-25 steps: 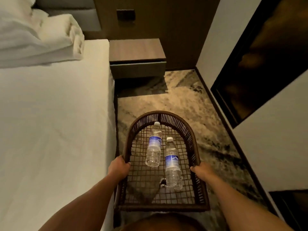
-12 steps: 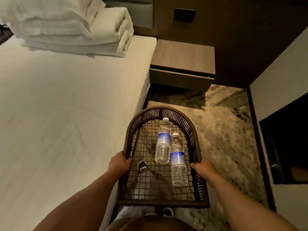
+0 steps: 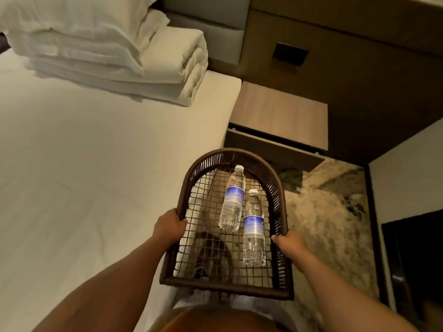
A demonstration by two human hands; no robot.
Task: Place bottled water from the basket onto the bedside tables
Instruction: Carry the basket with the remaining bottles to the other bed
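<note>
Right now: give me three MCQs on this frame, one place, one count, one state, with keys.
1. Where is the bedside table?
A. beyond the basket, beside the bed
B. behind the person
C. on the bed

2. How many bottles are in the basket?
A. one
B. two
C. four

3. How are the bottles lying?
A. upright
B. on their sides
C. stacked crosswise

Key:
1 A: it sits past the basket rim, against the bed.
2 B: a far bottle and a near bottle show.
3 B: both lie flat on the mesh, caps away from the person.

The left hand and right hand grip the basket sides.
</note>
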